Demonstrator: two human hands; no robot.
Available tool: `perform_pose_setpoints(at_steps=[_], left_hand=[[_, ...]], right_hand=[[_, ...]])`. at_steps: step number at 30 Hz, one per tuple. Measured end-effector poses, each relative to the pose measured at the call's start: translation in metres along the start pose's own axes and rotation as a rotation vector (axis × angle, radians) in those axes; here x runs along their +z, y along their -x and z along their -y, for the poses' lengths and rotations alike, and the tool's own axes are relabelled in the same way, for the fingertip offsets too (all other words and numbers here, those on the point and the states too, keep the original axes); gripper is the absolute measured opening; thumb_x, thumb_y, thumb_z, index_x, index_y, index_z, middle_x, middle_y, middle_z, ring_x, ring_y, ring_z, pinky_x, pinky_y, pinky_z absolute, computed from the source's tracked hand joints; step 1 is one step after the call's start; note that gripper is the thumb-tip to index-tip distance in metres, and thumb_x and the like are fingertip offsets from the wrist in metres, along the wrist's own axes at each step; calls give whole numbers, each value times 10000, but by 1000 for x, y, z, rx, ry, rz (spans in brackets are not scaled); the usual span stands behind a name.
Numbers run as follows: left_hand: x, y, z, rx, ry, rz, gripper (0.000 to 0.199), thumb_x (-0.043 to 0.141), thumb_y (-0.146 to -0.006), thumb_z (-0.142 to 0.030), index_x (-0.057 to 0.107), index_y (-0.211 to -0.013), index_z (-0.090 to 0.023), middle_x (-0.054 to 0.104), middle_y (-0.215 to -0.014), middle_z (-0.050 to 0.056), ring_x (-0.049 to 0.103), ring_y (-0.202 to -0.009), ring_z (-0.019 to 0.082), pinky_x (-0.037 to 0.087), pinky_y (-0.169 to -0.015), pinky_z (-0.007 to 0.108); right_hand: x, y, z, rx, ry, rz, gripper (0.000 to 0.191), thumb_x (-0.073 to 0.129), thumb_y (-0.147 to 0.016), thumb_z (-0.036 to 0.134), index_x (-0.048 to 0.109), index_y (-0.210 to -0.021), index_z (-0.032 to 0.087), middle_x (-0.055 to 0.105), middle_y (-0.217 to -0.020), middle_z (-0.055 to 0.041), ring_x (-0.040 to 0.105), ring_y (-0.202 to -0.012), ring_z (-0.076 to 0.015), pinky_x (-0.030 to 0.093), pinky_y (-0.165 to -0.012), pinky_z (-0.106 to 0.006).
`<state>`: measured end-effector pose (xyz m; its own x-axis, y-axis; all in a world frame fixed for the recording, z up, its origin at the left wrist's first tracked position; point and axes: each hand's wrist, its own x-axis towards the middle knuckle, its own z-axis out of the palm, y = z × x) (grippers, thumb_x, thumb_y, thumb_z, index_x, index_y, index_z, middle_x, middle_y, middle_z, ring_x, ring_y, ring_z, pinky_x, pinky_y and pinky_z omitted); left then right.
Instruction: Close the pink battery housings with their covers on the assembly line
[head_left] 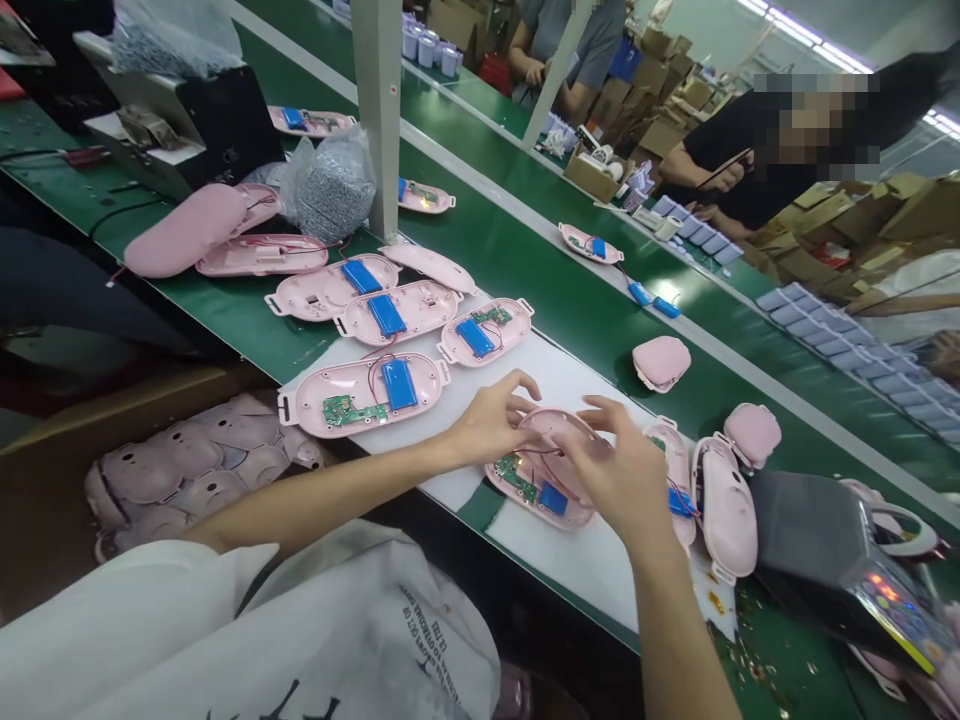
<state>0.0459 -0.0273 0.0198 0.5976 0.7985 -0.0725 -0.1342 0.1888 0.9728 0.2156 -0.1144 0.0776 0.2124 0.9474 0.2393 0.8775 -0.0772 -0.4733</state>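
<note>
The fingers of the left hand (487, 425) and right hand (619, 465) grip a pink cover (556, 424) over its base (581, 512) on the surface (806, 445); board (516, 478) and battery (553, 498) sit inside, so fitting looks largely done, closing seemingly left, and nearby shells (309, 400) lie open too

Open shells (345, 384) on paper (559, 375); post (377, 120) behind; filled box (45, 490) left, beside bench (480, 240); machine (814, 530) at right.
</note>
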Motion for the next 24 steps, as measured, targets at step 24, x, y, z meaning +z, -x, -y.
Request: perform_pose_setpoints(at_steps=[24], left_hand=[[-13,-20,0,69,-468,70,90,623,-867,-324,707,-873,-294,747,-702,-75,682,-505,147,497,-402,152]], right_hand=[[-119,155,-223,619,-254,-803,578,291,-927,714,514,-831,190,546,-699,-45,605,-679,-194,562,-649,-357]])
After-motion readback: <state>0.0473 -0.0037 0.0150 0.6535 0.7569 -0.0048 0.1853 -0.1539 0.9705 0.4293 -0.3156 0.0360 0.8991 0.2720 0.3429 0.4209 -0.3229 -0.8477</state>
